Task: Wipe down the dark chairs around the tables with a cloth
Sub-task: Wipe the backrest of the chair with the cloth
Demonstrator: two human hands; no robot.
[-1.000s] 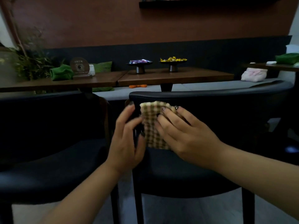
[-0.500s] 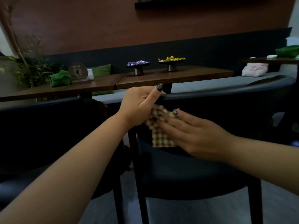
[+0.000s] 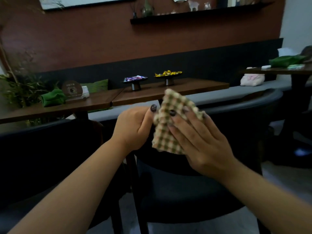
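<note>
A checked beige and brown cloth (image 3: 170, 125) is held up in front of me, above the curved back of the dark chair (image 3: 239, 105) straight ahead. My left hand (image 3: 133, 127) pinches the cloth's left edge with curled fingers. My right hand (image 3: 199, 141) lies against the cloth's right side with its fingers spread over the fabric and the thumb hidden behind. A second dark chair (image 3: 42, 149) stands to the left, touching the first.
Two wooden tables (image 3: 194, 88) stand beyond the chairs with two dark pedestal dishes (image 3: 135, 81), a green cloth (image 3: 52, 97) and a round sign (image 3: 72, 89). A grey bench (image 3: 253, 90) runs along the wall. Another table (image 3: 287, 71) is at the right.
Both hands have lifted the cloth off the chair's backrest to above its top rail. The view has tilted upward, showing the wall shelf.
</note>
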